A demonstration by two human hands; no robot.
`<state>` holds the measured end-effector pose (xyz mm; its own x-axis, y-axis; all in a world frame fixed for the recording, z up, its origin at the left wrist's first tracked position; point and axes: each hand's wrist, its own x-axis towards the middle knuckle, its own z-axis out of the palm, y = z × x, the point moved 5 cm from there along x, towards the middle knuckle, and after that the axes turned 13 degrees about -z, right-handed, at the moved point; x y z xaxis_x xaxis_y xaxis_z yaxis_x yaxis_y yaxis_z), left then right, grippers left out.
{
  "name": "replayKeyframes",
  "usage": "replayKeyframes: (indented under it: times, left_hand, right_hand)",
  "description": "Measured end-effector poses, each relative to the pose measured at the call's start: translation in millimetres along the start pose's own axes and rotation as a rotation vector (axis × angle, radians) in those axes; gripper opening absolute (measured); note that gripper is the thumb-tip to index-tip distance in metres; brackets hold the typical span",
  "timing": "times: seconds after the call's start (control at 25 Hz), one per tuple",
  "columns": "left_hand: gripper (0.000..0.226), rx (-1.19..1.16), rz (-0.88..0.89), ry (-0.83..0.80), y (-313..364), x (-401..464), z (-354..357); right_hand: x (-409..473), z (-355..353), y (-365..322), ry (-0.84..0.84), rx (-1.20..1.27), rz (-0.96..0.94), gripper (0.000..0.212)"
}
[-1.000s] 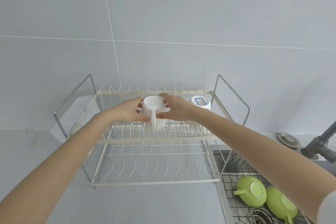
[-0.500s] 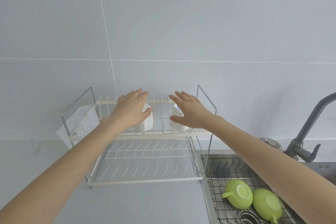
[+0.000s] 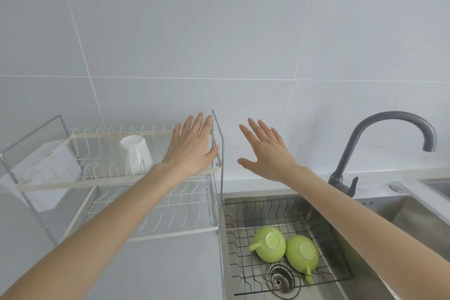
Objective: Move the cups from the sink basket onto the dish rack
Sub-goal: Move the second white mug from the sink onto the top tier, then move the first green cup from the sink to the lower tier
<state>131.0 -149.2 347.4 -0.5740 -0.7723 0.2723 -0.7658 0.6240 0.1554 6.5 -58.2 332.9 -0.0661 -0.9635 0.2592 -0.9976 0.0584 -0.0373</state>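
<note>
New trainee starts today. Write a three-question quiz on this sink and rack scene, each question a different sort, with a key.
1. True or false: both hands are open and hold nothing.
2. How many green cups lie in the sink basket? A) one B) two C) three
3. Fill in: the white cup stands upside down on the ______ tier of the dish rack.

Key
1. True. The left hand and the right hand are spread open and empty.
2. B. One green cup and a second green cup lie bottom up in the sink basket.
3. Upper. The white cup stands on the top tier of the dish rack.
</note>
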Motion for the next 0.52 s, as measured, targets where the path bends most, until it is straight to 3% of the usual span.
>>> replayKeyframes:
  times: [0.52]
  left_hand:
    - [0.068,0.036,0.039,-0.084,128,-3,71]
  right_hand:
    - [-78,36,126,-0.092,0.035,0.056,0.076]
